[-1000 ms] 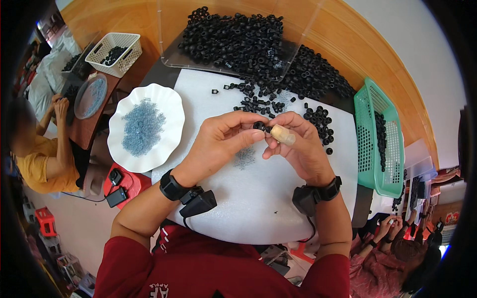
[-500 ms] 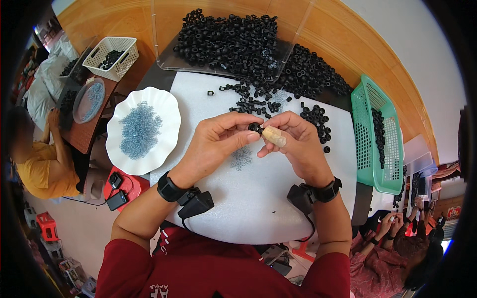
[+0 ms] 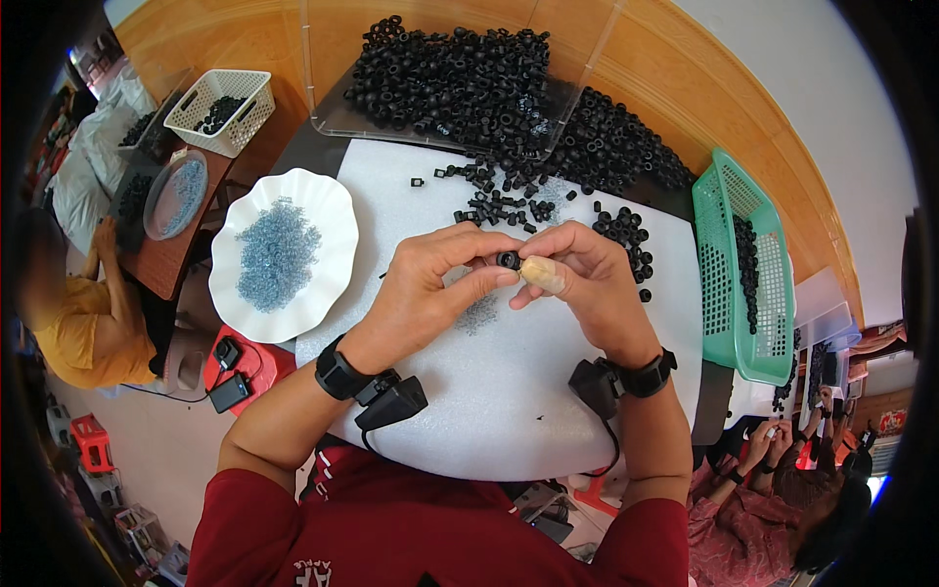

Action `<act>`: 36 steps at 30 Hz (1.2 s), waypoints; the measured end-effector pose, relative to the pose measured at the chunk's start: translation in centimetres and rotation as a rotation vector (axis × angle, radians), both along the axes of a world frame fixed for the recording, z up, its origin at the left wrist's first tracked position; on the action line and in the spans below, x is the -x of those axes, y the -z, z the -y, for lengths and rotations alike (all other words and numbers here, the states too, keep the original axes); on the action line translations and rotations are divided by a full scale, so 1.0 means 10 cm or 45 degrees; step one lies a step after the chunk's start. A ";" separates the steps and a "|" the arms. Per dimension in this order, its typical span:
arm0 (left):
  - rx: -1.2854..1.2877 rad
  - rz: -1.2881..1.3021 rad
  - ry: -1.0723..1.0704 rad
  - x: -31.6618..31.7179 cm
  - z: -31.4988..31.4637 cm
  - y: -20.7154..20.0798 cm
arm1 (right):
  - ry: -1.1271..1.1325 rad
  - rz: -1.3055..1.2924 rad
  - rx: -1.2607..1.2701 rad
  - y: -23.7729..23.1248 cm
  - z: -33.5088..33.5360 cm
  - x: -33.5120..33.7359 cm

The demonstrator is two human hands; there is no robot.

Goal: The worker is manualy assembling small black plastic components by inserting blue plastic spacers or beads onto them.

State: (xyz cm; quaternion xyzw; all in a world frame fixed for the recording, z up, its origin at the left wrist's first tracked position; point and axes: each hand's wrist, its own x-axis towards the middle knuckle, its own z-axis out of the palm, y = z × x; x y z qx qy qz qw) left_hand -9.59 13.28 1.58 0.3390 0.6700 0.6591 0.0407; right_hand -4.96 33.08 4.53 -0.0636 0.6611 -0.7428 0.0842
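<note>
Right now, a small black part (image 3: 508, 259) is pinched by the left hand (image 3: 423, 279)! It's gripped from across by the right hand (image 3: 599, 282), its thumb wrapped in beige.

Room up close, crowded farther out
The hands (image 3: 430, 279) can slide back over the white mat (image 3: 499, 411). A wavy plate (image 3: 338, 235) blocks the left, a green basket (image 3: 720, 323) the right, and a black heap (image 3: 621, 137) the far side.

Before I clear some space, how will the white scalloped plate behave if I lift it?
The white scalloped plate likely stays stiff, its wavy outline holding an even shape. Tilting it may spill the small bluish clear pieces, which lie loose in its middle.
</note>
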 end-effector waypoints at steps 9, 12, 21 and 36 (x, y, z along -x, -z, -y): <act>0.034 -0.121 0.017 -0.01 0.01 -0.03 | -0.113 0.376 0.299 0.07 -0.05 0.03; 0.018 -0.196 0.035 0.00 0.02 -0.02 | -0.199 0.415 0.285 0.05 -0.06 0.04; -0.111 -0.271 0.145 0.04 0.00 -0.05 | -0.346 0.383 0.402 0.08 -0.06 0.02; -0.118 -0.204 0.211 0.02 0.01 -0.03 | -0.280 0.313 0.420 0.09 0.07 -0.04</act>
